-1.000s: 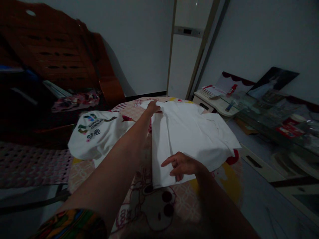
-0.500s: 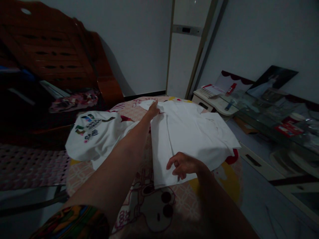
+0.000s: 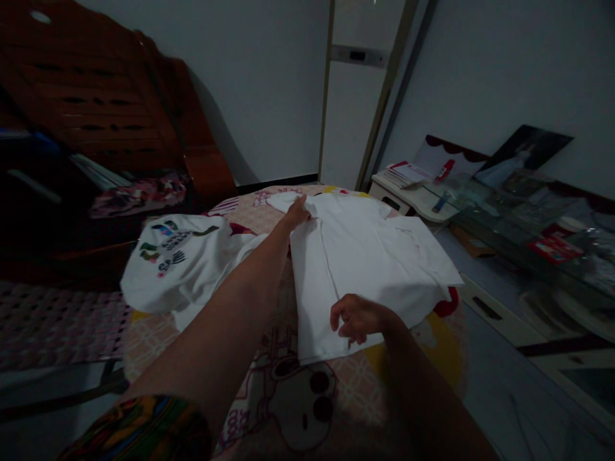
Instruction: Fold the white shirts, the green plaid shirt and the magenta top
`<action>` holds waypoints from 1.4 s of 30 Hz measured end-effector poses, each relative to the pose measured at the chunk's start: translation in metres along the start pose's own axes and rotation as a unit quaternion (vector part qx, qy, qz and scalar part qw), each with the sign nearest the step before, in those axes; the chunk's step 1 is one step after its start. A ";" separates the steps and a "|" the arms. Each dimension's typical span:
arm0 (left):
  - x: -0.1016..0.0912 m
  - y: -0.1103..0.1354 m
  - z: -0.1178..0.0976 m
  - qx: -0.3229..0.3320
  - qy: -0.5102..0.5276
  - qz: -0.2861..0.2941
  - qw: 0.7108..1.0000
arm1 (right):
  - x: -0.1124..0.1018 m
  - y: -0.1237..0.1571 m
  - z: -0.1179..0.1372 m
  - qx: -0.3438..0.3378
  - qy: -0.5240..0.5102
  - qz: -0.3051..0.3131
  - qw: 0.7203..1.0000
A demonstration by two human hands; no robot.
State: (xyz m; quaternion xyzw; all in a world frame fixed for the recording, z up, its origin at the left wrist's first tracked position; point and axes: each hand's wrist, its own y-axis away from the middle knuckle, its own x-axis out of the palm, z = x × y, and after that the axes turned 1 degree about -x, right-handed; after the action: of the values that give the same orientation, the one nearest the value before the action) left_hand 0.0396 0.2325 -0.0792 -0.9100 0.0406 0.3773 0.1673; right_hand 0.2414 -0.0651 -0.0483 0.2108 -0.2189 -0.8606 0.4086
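Note:
A plain white shirt [image 3: 365, 256] lies spread on a round table with a pink cartoon-print cloth [image 3: 307, 397]. My left hand [image 3: 296, 212] reaches far across and pinches the shirt's far edge near the collar. My right hand [image 3: 358, 317] rests on the shirt's near hem, its fingers curled and closed on the fabric. A second white shirt with a coloured print [image 3: 175, 259] lies crumpled at the table's left side, apart from both hands.
A dark wooden bed frame [image 3: 96, 96] and a pile of patterned cloth [image 3: 139, 192] stand at the left. A low white table with papers [image 3: 413, 189] and a glass-topped table with clutter [image 3: 533, 224] are at the right. A door [image 3: 355, 96] is behind.
My right hand's fingers have curled from spread to closed on the shirt's near hem. My left hand has stayed at the shirt's far edge.

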 end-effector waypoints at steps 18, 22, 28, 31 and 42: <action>0.000 0.100 -0.018 0.092 -0.220 0.100 0.966 | 0.015 -0.010 0.010 -0.036 0.015 -0.063 0.997; 0.002 0.111 -0.034 0.109 -0.196 0.101 0.969 | 0.007 -0.011 0.003 -0.009 -0.005 -0.033 0.999; 0.009 0.143 -0.041 0.144 -0.248 0.140 0.948 | 0.008 -0.010 0.003 0.004 0.049 -0.038 0.998; 0.011 0.151 -0.051 0.132 -0.256 0.147 0.946 | 0.007 -0.007 0.004 -0.014 0.037 -0.068 0.997; 0.039 0.198 -0.081 0.194 -0.242 0.156 0.938 | -0.062 0.040 -0.027 -0.049 0.166 -0.665 0.726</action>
State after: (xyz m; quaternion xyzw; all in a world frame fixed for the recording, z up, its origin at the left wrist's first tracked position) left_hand 0.0818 0.0213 -0.1072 -0.7230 0.2130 0.5926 0.2840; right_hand 0.3164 -0.0442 -0.0372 0.4217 0.0911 -0.8726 -0.2290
